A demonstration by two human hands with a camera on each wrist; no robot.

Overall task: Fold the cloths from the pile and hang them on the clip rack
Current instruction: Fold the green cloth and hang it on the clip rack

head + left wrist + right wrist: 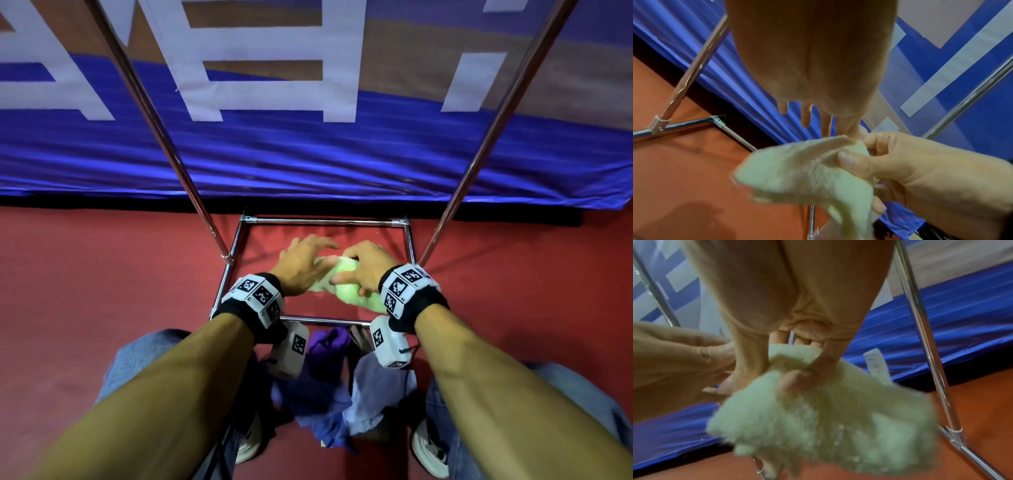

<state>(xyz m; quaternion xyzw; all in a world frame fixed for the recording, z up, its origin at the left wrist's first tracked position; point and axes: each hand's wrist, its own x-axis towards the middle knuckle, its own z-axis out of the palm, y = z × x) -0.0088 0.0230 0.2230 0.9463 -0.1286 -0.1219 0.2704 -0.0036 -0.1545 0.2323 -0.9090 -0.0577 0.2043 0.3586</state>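
Gripping green cloth [346, 291] in right hand [364, 265], left hand [301, 265] spread, fingers touching it

Rack base frame [409, 240] on the floor [102, 274], directly before the person; two slanted rack poles [191, 192] rise from its left and right sides. Banner [308, 154] behind the rack, along the floor's far edge. Left hand [301, 263] and right hand [366, 267] side by side above the base frame, the cloth [346, 291] between them. Pile of cloths [329, 394] on the floor between the person's legs, nearer than the frame's front bar.
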